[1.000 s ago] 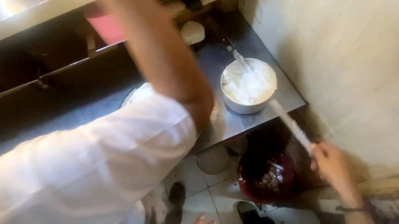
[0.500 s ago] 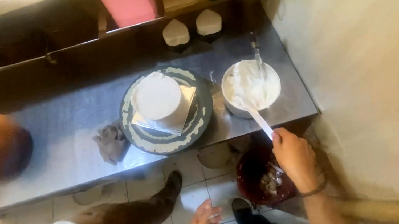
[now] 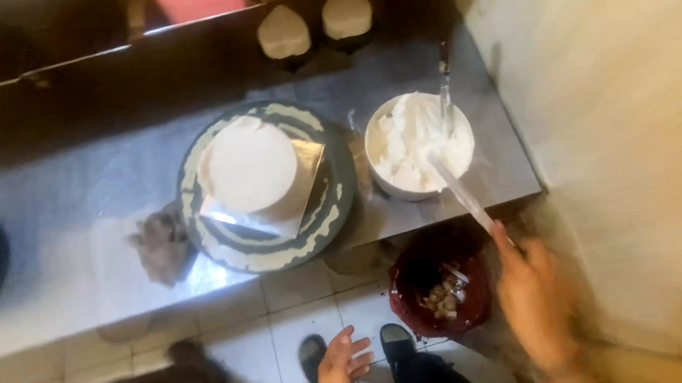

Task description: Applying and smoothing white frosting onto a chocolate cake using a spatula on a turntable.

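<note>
Over the cream bowl (image 3: 418, 143), right hand (image 3: 533, 302) fingers pinch the spatula (image 3: 461, 192); left hand (image 3: 342, 365) spread

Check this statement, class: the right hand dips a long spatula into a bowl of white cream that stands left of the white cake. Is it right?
Wrong side. In the head view the bowl of white cream stands right of the white cake. The right hand does dip the long spatula into it.
</note>
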